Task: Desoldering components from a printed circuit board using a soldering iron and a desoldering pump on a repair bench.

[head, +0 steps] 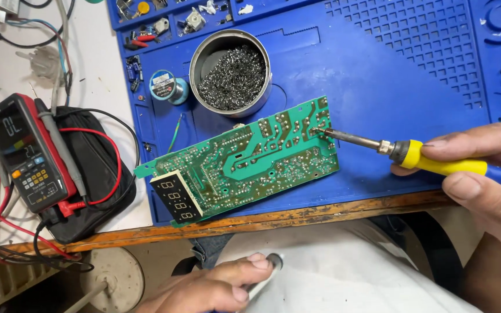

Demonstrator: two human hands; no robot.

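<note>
A green circuit board [244, 159] lies solder side up on the blue work mat [378, 87], with a black digit display [176, 198] at its near left end. My right hand [482, 174] grips a soldering iron with a yellow handle [436, 162]; its metal tip [323, 131] touches the board's far right corner. My left hand [210, 287] rests low over my lap, below the table edge, closed around a slim grey-white tool [265, 275] that is mostly hidden.
A round tin of metal cleaning wool [231, 72] stands behind the board, with a small solder spool [165, 86] to its left. A red and black multimeter [25, 153] with probe leads lies on a black pouch at left. Small-part trays line the mat's far edge.
</note>
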